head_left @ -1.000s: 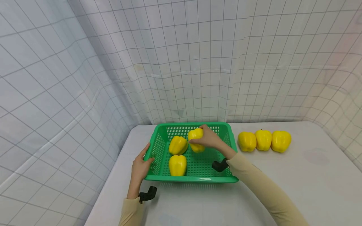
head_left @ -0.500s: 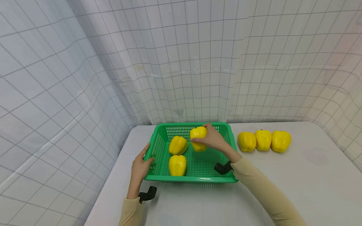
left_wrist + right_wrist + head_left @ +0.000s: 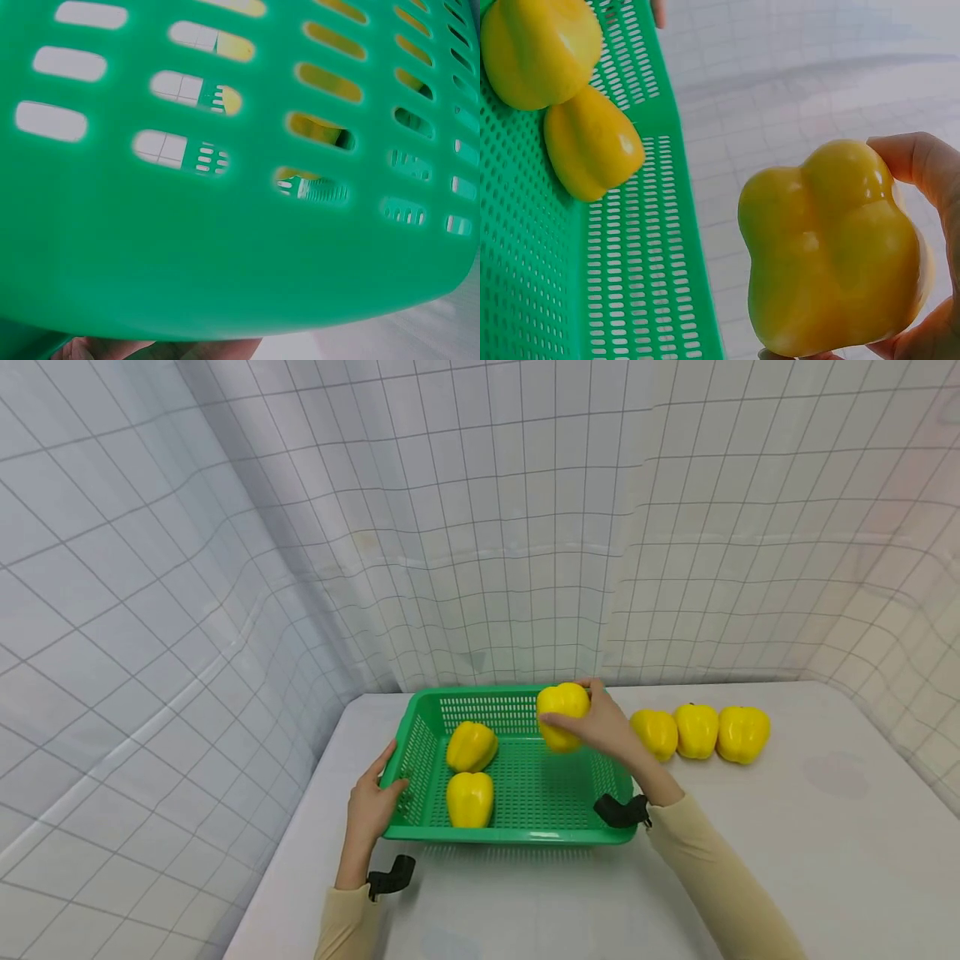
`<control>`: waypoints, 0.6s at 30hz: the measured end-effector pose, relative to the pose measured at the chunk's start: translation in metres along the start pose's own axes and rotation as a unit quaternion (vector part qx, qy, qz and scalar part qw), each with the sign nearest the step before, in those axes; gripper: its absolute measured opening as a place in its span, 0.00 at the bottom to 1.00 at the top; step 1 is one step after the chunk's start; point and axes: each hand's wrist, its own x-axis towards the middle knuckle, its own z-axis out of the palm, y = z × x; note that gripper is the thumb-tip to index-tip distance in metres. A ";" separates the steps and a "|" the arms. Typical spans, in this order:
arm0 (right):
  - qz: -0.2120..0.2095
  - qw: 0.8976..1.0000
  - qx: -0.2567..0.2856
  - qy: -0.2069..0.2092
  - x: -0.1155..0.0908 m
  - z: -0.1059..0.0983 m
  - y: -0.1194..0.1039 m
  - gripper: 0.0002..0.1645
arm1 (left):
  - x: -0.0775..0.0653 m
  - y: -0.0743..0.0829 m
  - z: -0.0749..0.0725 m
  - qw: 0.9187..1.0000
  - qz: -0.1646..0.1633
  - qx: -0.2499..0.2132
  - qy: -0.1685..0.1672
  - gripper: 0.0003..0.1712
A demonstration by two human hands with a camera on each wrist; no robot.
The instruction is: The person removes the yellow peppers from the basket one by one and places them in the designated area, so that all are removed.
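Note:
My right hand (image 3: 609,727) grips a yellow bell pepper (image 3: 561,710) above the right part of a green plastic basket (image 3: 517,836). The right wrist view gives that pepper (image 3: 825,247) from its lobed end, with thumb and fingers around its sides. My left hand (image 3: 371,806) holds the basket's left rim, thumb over the inner side and fingers along the outside. Mostly the slotted basket wall (image 3: 210,255) fills the left wrist view, with a little of the fingers below. Two yellow bell peppers, one behind (image 3: 472,746) and one in front (image 3: 470,799), lie in the basket's left half.
On the white table (image 3: 810,843), a row of three yellow bell peppers (image 3: 696,732) lies right of the basket. A white grid-patterned curtain (image 3: 480,527) hangs behind the table and along its sides. Each wrist wears a black mount (image 3: 392,875).
My right hand has carried its bell pepper to the right and slightly up, away from the two in the basket. The left hand and the basket have hardly moved.

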 end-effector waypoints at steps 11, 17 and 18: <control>0.029 0.998 0.012 0.050 -0.029 -0.038 0.015 0.55 | 0.001 0.000 0.000 1.000 0.001 0.000 -0.002 0.36; 0.039 0.996 -0.002 0.078 -0.045 -0.055 0.024 0.55 | 0.001 -0.001 0.000 1.000 0.000 -0.006 -0.002 0.36; 0.043 0.996 -0.003 0.081 -0.048 -0.057 0.026 0.55 | 0.001 -0.001 0.000 1.000 0.000 -0.007 -0.003 0.36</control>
